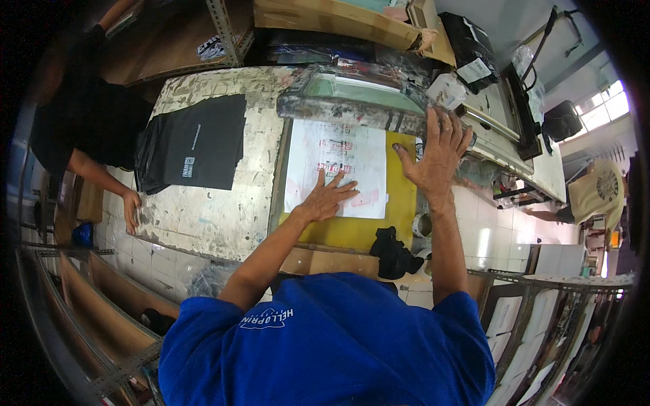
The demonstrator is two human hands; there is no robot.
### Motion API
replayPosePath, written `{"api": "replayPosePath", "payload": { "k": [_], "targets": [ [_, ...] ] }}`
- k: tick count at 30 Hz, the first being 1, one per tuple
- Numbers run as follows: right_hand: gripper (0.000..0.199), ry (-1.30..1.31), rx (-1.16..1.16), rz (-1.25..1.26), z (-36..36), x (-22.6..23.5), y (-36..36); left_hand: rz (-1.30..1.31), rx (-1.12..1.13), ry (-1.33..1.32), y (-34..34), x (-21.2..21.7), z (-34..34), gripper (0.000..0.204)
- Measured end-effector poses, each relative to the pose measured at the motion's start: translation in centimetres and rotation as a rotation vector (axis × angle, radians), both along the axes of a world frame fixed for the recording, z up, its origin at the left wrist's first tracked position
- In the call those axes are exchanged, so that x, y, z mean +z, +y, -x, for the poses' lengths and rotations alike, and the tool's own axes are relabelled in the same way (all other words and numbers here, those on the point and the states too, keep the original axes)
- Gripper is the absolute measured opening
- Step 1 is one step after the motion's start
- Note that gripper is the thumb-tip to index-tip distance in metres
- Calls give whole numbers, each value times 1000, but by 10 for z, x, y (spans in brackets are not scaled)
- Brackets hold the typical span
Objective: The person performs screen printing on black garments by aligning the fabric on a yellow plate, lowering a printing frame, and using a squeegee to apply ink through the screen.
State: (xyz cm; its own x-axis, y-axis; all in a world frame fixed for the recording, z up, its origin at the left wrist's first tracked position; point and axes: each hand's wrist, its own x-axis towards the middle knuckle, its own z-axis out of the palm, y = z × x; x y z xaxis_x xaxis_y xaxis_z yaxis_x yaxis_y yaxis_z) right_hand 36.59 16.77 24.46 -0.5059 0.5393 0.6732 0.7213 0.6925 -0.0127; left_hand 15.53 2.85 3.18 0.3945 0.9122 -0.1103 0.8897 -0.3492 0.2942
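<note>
My left hand (328,201) lies with fingers spread on the lower part of a white paper sheet (369,152) bearing red and grey prints. The sheet lies on a yellow board (325,233). My right hand (437,159) is raised at the right end of a paint-stained screen printing frame (352,108), fingers stretched up and thumb apart; it appears to touch the frame's corner. That frame is tilted up behind the sheet, its pale green mesh partly visible. A crumpled black cloth (391,254) sits at the board's near right corner.
Flat black printed bags (210,142) lie stacked on the stained table (223,216) to the left. Beside them stands a person in black (88,128), one hand near the table's edge. Cardboard (338,24) lies at the back. Shelves (101,298) stand lower left; another person (596,193) is far right.
</note>
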Motion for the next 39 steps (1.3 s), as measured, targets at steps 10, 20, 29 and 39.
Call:
{"api": "replayPosePath", "payload": {
  "k": [10,20,29,39],
  "targets": [
    [67,-53,-55,84,-37,-95,-50,-676,753,-1620,-30,40,12,115],
    [73,-48,213,416,44,-74,21,-625,995,-921,-77,-3,19,84],
    [77,-520,59,285,160,-160,259,-629,965,-679,-81,-25,22,91],
    [44,-196,302,399,165,-163,260,-578,991,-644,-80,-18,20,90]
  ]
}}
